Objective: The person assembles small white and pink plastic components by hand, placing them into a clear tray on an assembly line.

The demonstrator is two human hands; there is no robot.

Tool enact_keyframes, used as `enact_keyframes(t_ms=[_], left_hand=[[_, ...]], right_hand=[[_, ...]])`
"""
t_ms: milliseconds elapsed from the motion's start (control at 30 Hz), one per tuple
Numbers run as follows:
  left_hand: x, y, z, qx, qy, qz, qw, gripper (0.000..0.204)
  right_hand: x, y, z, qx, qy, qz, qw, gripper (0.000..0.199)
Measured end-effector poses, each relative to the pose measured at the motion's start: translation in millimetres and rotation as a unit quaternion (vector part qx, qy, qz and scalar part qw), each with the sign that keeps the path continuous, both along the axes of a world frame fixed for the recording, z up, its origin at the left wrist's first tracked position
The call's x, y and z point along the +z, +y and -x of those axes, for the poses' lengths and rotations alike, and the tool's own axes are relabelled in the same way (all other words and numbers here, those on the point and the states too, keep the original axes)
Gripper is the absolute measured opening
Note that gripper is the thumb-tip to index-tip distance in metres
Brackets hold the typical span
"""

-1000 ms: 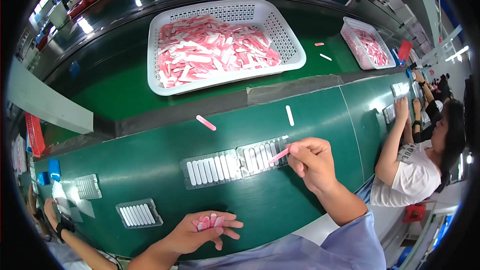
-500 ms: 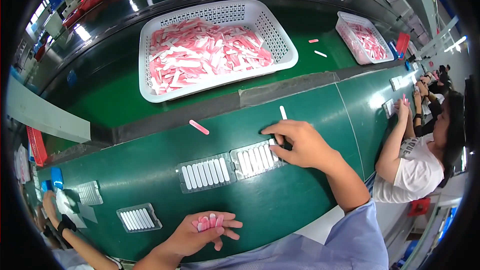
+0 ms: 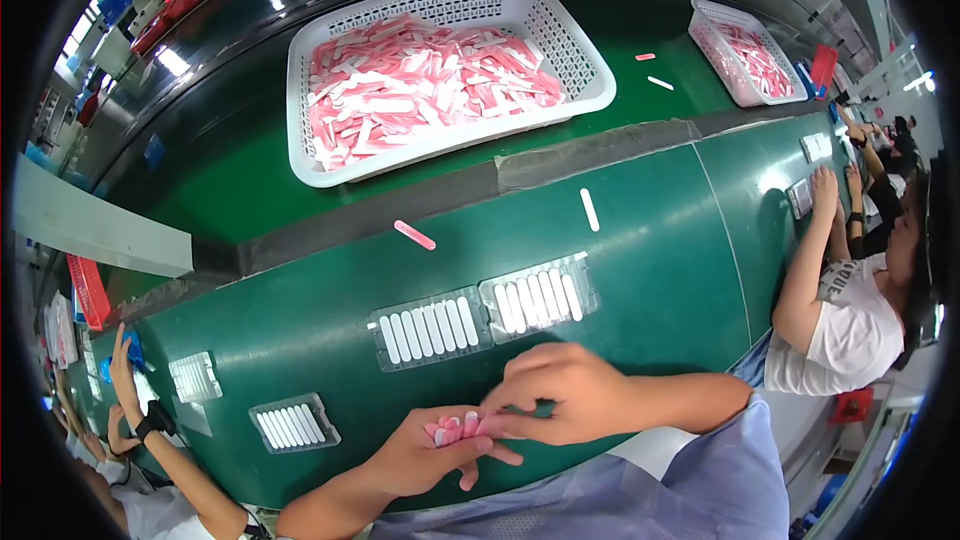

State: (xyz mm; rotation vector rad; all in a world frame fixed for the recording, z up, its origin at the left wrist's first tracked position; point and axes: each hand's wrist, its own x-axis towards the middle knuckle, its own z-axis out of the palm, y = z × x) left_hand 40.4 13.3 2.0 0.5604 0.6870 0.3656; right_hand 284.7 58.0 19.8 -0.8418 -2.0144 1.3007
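My left hand (image 3: 420, 455) is closed around a bunch of small flat pink-and-white strips (image 3: 455, 428), rounded at the ends and shaped like little nail files. My right hand (image 3: 555, 395) has come to it, slightly blurred, its thumb and fingertips pinched at the end of the bunch. Beyond both hands lie two clear plastic trays side by side. The left tray (image 3: 428, 328) holds a row of white strips, and so does the right tray (image 3: 538, 297), with a bare slot at its right end.
A big white basket (image 3: 455, 155) heaped with strips stands behind a grey ledge. On the green table lie a loose pink strip (image 3: 414, 235), a loose white strip (image 3: 590, 210) and another filled tray (image 3: 293, 424). Co-workers sit on both sides; a smaller basket (image 3: 748, 55) is far right.
My right hand has left the right tray and come back to the strips in my left hand. A white strip now sits where its fingers were. The view has shifted slightly.
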Motion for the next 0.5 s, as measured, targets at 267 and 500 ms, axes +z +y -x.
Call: enact_keyframes(t_ms=[267, 500], left_hand=[[7, -8, 14, 0.047, 0.019, 0.015, 0.999, 0.025], [-4, -9, 26, 0.063, 0.009, 0.049, 0.997, 0.018]], right_hand=[[3, 28, -52, -0.225, -0.057, -0.324, 0.917, 0.017], [-33, 21, -85, -0.160, -0.284, -0.453, 0.830, 0.023]])
